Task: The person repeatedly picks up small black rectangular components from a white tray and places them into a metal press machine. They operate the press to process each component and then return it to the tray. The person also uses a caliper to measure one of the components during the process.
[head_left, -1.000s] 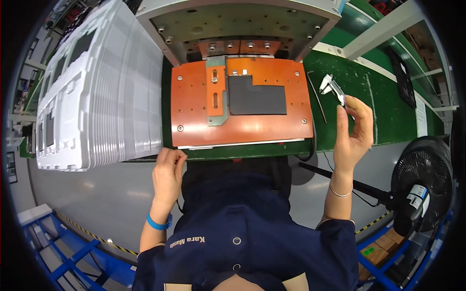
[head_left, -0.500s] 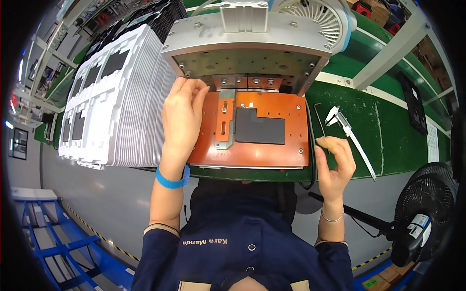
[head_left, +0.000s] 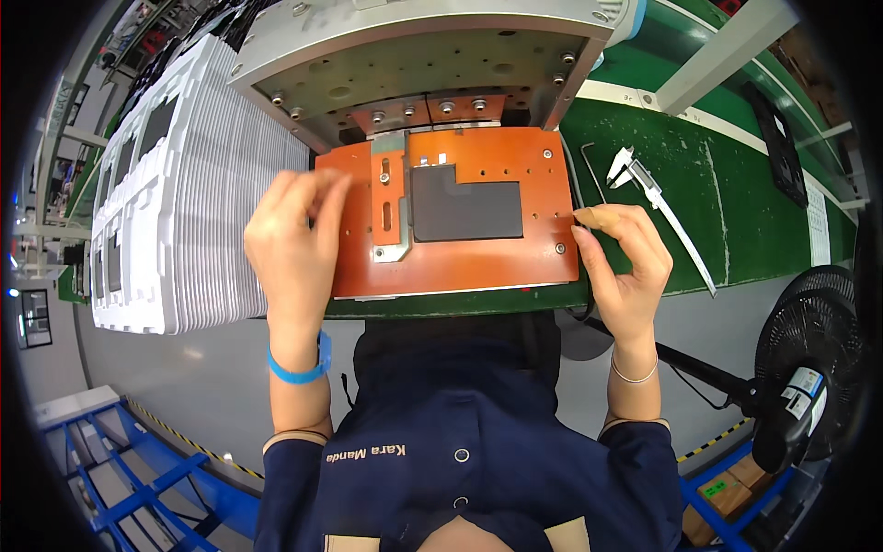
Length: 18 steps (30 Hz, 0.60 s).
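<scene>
A dark grey notched sheet [head_left: 471, 211] lies flat on the orange base plate [head_left: 441, 271] of a metal press fixture [head_left: 414, 41]. Left of the sheet is a slotted orange guide block [head_left: 387, 198] on a metal bracket. My left hand [head_left: 292, 230], with a blue strap at its wrist, hovers by the plate's left edge, its curled fingers smeared by motion. At the right edge is my right hand [head_left: 630, 262], fingers bent, thumb and forefinger slightly apart with nothing visible between them. A tan finger cot covers one fingertip.
White stacked trays [head_left: 198, 202] stand close on the left. A hex key [head_left: 591, 172] and a digital caliper [head_left: 658, 202] lie on the green table [head_left: 676, 152] at right. A black fan [head_left: 796, 396] stands at the lower right; a blue rack [head_left: 138, 488], lower left.
My left hand has moved left and toward me, away from the fixture's upper part. My right hand has come closer to the plate's right edge. The whole view has shifted; the sheet stays in place.
</scene>
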### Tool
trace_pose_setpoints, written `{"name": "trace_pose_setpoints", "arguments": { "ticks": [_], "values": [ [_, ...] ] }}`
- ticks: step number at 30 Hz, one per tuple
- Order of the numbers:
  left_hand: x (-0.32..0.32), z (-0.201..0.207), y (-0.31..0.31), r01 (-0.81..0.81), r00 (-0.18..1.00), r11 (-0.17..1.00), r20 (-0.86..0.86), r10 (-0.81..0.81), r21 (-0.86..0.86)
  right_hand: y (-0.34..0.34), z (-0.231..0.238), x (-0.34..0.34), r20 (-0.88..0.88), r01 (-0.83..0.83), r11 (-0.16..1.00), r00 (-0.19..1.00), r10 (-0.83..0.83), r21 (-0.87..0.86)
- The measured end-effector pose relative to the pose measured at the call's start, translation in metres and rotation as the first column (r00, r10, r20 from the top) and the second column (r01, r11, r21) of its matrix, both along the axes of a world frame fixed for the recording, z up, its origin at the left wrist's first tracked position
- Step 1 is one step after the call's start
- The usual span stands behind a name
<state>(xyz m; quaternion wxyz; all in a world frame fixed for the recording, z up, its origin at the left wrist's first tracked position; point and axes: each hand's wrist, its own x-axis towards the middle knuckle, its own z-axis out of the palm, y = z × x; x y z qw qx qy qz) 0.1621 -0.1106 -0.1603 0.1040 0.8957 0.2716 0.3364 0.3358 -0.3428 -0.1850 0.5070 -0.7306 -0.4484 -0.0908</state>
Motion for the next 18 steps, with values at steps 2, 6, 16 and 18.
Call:
{"name": "trace_pose_setpoints", "arguments": {
  "ticks": [2,6,16,18],
  "values": [
    [0.0,-0.008,0.002,0.05,0.998,0.998,0.029,-0.049,-0.035,0.002,0.001,0.0,0.004,-0.005,1.0,1.0,0.006,-0.008],
    [0.01,-0.012,0.013,0.027,0.999,0.998,-0.042,-0.03,-0.062,0.008,0.004,-0.004,0.024,-0.029,0.999,0.999,0.03,-0.032],
    [-0.014,-0.02,0.008,0.066,0.993,0.997,0.099,-0.061,-0.045,0.015,0.019,-0.008,0.121,-0.123,0.969,0.981,0.151,-0.213],
    [-0.015,-0.015,0.003,0.066,0.993,0.997,0.097,-0.063,-0.03,0.026,0.022,-0.008,0.133,-0.165,0.95,0.97,0.206,-0.264]
  ]
}}
